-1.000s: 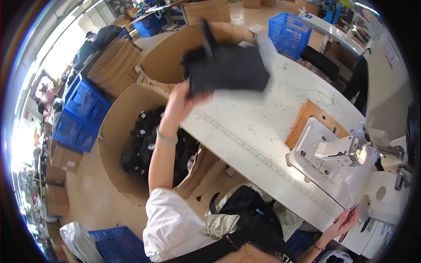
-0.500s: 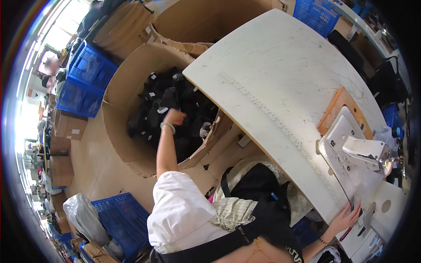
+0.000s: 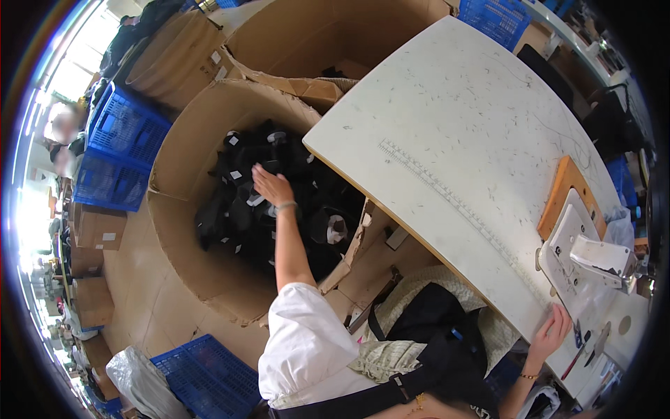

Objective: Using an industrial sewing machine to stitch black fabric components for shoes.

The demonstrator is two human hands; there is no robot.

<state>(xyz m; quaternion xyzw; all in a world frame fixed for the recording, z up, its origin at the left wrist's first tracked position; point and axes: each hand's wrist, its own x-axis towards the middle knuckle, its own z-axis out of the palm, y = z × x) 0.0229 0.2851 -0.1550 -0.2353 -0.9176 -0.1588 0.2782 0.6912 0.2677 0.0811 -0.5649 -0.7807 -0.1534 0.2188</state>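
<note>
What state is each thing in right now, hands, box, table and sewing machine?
Left hand: stretched out into the cardboard box, open, resting on the black pieces.
Right hand: flat on the table edge, holding nothing.
Cardboard box: open at the top, partly filled.
Black pieces: heaped loosely inside the box, some with small white tags.
Table: white top, bare in the middle, a ruler strip across it.
Sewing machine: nothing under its head.

The person wore a white short-sleeved top, a dark strap across the back, a pale bracelet at the left hand (image 3: 271, 187) and a thin beaded bracelet at the right hand (image 3: 551, 328).
</note>
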